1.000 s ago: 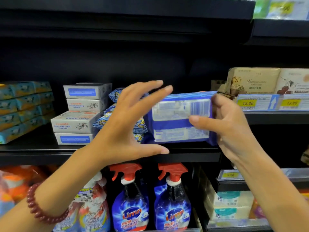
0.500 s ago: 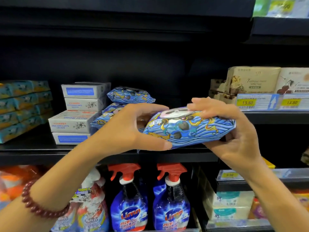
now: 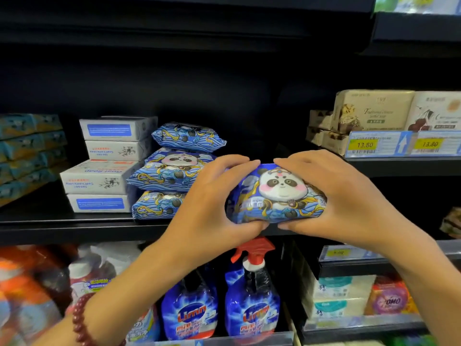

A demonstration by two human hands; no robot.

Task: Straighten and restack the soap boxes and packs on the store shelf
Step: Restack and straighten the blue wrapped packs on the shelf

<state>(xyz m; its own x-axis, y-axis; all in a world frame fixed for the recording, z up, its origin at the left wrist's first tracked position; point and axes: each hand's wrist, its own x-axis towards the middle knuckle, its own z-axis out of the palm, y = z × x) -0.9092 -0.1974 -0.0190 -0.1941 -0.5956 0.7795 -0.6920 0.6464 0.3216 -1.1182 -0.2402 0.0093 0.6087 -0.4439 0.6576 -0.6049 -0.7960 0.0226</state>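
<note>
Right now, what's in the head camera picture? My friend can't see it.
A left hand and a right hand grip a soft blue plastic pack with a cartoon panda at the front edge of a black store shelf. To its left sit a stack of three matching packs and stacked white cardboard soap boxes.

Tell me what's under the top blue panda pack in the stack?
Two more blue plastic panda packs, on the black shelf. The left hand covers the lowest one's right end.

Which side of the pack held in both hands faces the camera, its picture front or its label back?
Front: the panda picture shows on the pack, gripped by the left hand and right hand.
</note>
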